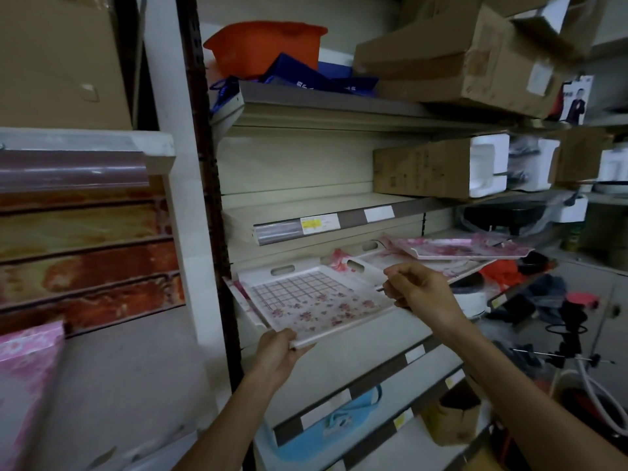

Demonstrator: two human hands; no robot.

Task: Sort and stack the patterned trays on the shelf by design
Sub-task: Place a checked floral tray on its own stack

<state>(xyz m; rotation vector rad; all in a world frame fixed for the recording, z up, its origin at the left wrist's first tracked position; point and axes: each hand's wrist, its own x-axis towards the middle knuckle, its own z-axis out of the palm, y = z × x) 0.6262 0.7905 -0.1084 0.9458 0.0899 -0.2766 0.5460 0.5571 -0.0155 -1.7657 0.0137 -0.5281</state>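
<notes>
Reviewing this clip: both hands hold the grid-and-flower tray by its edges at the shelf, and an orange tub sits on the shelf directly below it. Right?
Not quite. In the head view the orange tub sits on the top shelf, above the grid-and-flower tray; left hand and right hand do hold its edges.

Dim storeroom. Cream metal shelving [306, 195] w/ dark slotted upright [207, 164], price labels [314, 224] on shelf edges. Cardboard boxes [452, 52] up top, orange bin [268, 45] beside them. Rust-coloured panel wall [85, 249] at left. Blue basket [339, 426] on lower shelf.
</notes>
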